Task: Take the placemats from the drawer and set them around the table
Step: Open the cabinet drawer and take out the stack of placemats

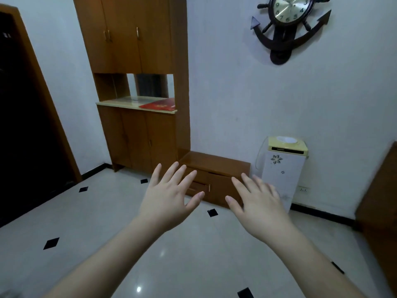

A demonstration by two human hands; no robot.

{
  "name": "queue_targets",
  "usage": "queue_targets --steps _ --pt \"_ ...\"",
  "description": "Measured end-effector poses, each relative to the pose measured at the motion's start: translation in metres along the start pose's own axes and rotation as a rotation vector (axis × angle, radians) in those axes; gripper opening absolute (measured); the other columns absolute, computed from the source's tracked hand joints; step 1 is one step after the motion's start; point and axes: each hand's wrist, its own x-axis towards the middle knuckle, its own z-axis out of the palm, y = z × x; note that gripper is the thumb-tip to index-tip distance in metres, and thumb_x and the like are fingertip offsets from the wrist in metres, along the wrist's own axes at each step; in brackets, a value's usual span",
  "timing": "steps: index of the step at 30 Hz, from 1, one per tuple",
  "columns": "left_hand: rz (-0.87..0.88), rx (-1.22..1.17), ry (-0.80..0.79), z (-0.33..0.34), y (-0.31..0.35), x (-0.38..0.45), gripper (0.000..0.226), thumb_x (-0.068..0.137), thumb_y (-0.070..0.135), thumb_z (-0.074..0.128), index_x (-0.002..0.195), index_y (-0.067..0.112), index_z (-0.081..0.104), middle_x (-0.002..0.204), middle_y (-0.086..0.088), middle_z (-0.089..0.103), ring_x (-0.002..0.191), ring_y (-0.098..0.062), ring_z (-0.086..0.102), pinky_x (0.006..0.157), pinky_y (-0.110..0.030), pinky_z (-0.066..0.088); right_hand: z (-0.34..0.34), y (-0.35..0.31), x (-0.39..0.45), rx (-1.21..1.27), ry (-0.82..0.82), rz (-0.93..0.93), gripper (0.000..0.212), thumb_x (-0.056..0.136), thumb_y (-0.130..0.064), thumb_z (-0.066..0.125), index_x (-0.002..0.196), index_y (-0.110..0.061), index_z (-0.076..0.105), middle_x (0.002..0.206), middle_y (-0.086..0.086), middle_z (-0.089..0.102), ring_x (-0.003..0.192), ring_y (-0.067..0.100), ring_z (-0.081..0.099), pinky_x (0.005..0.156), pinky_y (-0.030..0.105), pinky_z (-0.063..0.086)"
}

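Two hands reach forward in the middle of the frame, the left hand point(169, 196) and the right hand point(255, 203) both with fingers spread wide and holding nothing. They point toward a low wooden cabinet point(217, 162) against the wall at centre, whose front carries a drawer point(198, 187) with a small metal handle, seemingly shut. The step in hand looks like the approach: no placemats are in view, so they are presumably inside that drawer. The next move calls for stepping closer, stooping, and curling fingers round the handle to pull. The left hand covers part of the drawer front. No table shows, unless the brown edge point(380, 201) cut off at right is one.
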Motion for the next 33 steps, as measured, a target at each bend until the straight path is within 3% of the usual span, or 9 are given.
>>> queue_targets --steps 2,4,10,14,19,27,31,33 --pt "-0.009 -0.009 -0.009 0.011 -0.011 0.018 0.074 0.092 0.074 0.004 0.157 0.039 0.010 0.167 0.006 0.003 0.153 -0.015 -0.012 0.115 -0.045 -0.022 0.005 -0.005 0.023 0.013 -0.029 -0.026 0.066 0.098 -0.064 0.011 0.157 -0.034 0.011 0.166 -0.005 0.006 0.152 0.020 0.002 0.121 0.042 0.001" --pt "-0.019 -0.033 -0.023 0.025 -0.025 0.033 0.074 0.093 0.074 0.005 0.157 0.038 0.011 0.167 0.006 0.001 0.152 -0.016 -0.014 0.115 -0.045 -0.021 0.012 -0.014 0.048 0.003 -0.021 -0.049 0.063 0.101 -0.060 0.017 0.157 -0.033 0.012 0.166 -0.005 0.008 0.152 0.019 0.003 0.121 0.042 0.001" --pt "-0.048 -0.067 0.022 0.068 -0.087 0.084 0.080 0.088 0.075 -0.001 0.158 0.037 0.010 0.166 0.008 -0.012 0.150 -0.018 -0.023 0.117 -0.042 -0.020 0.042 -0.060 0.135 -0.014 -0.026 -0.082 0.062 0.101 -0.060 0.015 0.157 -0.033 0.012 0.166 -0.004 0.009 0.152 0.020 0.005 0.123 0.042 0.004" --pt "-0.071 -0.090 0.015 0.091 -0.137 0.122 0.078 0.089 0.073 0.001 0.158 0.037 0.007 0.166 0.007 -0.010 0.151 -0.018 -0.019 0.115 -0.041 -0.020 0.059 -0.096 0.191 0.009 -0.028 -0.086 0.062 0.100 -0.060 0.017 0.157 -0.034 0.014 0.166 -0.004 0.011 0.152 0.019 0.007 0.123 0.041 0.005" --pt "-0.039 -0.109 -0.002 0.114 -0.189 0.175 0.074 0.094 0.073 0.009 0.158 0.037 0.006 0.167 0.007 -0.002 0.153 -0.017 -0.010 0.122 -0.043 -0.009 0.075 -0.127 0.254 0.022 -0.029 -0.069 0.061 0.101 -0.059 0.018 0.157 -0.034 0.015 0.165 -0.004 0.012 0.152 0.018 0.009 0.122 0.040 0.005" --pt "-0.040 -0.142 0.046 0.156 -0.220 0.260 0.074 0.093 0.075 0.011 0.157 0.038 0.004 0.167 0.007 0.006 0.154 -0.018 -0.003 0.121 -0.042 -0.005 0.102 -0.126 0.346 0.017 -0.024 -0.054 0.061 0.102 -0.058 0.020 0.157 -0.033 0.017 0.165 -0.003 0.015 0.151 0.019 0.012 0.121 0.040 0.008" --pt "-0.012 -0.183 0.063 0.180 -0.211 0.315 0.072 0.096 0.072 0.016 0.157 0.038 0.001 0.167 0.007 0.007 0.154 -0.019 0.000 0.122 -0.042 -0.001 0.118 -0.102 0.394 -0.005 0.005 -0.039 0.075 0.090 -0.063 0.001 0.156 -0.032 0.018 0.164 -0.003 0.019 0.151 0.019 0.015 0.121 0.039 0.010" --pt "0.010 -0.167 0.068 0.195 -0.204 0.345 0.071 0.096 0.071 0.016 0.158 0.038 0.003 0.167 0.006 0.008 0.154 -0.019 0.002 0.122 -0.043 0.001 0.129 -0.085 0.422 -0.003 0.020 -0.030 0.077 0.087 -0.061 0.001 0.156 -0.032 0.019 0.164 -0.002 0.019 0.150 0.020 0.016 0.121 0.039 0.011"
